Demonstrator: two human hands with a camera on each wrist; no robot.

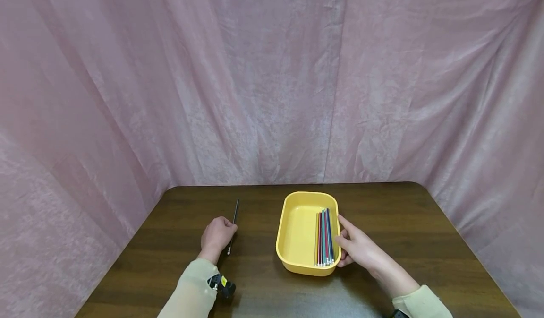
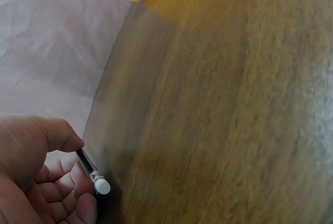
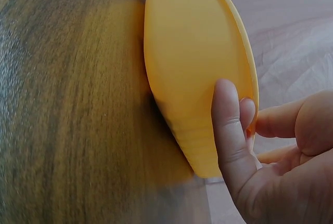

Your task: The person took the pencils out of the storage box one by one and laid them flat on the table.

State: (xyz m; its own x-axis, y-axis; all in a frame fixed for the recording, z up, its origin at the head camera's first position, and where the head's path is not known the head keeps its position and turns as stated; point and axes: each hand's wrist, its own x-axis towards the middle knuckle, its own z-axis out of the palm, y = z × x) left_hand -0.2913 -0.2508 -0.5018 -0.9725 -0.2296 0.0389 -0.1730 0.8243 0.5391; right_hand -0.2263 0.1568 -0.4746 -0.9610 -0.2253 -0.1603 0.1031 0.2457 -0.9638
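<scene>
On the left of the table, my left hand [image 1: 218, 235] pinches a dark pencil [image 1: 235, 212] between thumb and fingers. The left wrist view shows the pencil's white eraser [image 2: 102, 186] and metal band sticking out below the fingertips. My right hand [image 1: 361, 248] grips the right wall of a yellow plastic tray [image 1: 285, 233], thumb at the rim and other fingers against the outside. Inside the tray, along its right side, several coloured pencils [image 1: 325, 237] lie side by side, their eraser ends toward me.
A dark brown wooden table [image 1: 395, 219] with rounded far corners bears everything. Behind it and at both sides hangs a pink velvety curtain [image 1: 272, 81]. A small black camera [image 1: 222, 284] is strapped to the left wrist over a pale sleeve [image 1: 191, 285].
</scene>
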